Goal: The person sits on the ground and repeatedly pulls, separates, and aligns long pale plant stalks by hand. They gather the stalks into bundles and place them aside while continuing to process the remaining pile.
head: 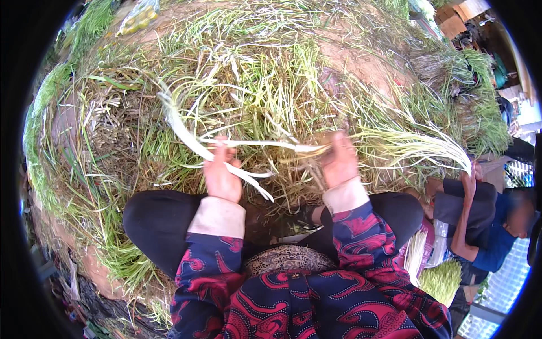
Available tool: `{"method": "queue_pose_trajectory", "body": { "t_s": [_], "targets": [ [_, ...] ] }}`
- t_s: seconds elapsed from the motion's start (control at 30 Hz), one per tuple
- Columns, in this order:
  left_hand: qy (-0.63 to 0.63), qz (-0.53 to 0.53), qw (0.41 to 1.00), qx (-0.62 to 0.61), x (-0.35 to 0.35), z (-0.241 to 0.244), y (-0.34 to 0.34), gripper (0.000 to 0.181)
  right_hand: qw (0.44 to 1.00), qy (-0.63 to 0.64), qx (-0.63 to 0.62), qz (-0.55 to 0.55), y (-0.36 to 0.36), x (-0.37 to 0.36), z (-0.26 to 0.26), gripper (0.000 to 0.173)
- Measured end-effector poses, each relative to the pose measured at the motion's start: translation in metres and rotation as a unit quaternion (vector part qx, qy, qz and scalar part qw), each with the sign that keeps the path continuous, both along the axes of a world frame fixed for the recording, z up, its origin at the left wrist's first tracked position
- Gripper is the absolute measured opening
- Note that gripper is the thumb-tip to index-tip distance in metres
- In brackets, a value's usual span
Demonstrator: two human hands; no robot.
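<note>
In the head view my left hand (223,171) is closed round a pale stalk (186,135) with a frayed, root-like end pointing up and left; its split white ends stick out right of the hand. A thin white strand (262,143) runs from beside my left fingers toward my right hand (340,161). That hand is blurred and pinches brownish, dry leaf strips (311,154) at its fingertips. Under both hands lies a loose heap of green and yellow grass-like leaves (254,97).
At the right a seated person (487,229) holds out a bunch of pale long stalks (436,152). A bag of yellow items (142,19) lies at the upper left. Green bundles (478,106) are piled at the upper right, and cut stalk ends (114,131) lie left of my hands.
</note>
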State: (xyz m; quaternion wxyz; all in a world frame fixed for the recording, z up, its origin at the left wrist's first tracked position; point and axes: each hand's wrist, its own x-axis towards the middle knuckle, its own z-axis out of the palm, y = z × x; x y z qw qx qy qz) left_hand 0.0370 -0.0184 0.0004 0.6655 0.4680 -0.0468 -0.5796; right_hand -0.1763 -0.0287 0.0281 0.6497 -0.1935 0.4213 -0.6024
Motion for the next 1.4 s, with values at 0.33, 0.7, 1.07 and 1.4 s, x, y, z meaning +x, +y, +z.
{"method": "queue_pose_trajectory", "body": {
  "t_s": [0.33,0.7,1.07,1.4],
  "targets": [
    [0.010,-0.016,0.999,-0.029,0.000,0.010,-0.003,0.011,0.659,0.723,0.020,0.204,-0.006,-0.041,-0.007,0.030],
    [-0.020,-0.367,0.928,-0.069,-0.025,0.011,0.020,0.035,0.692,0.646,-0.278,0.164,0.025,0.033,-0.010,0.024],
    [-0.057,-0.243,0.965,-0.076,-0.032,-0.013,0.013,0.012,0.625,0.634,-0.426,0.163,0.031,0.039,0.010,0.016],
    [-0.039,-0.001,0.997,-0.065,0.025,0.026,-0.019,0.013,0.489,0.650,-0.271,0.514,0.080,0.015,-0.033,0.010]
  ]
}}
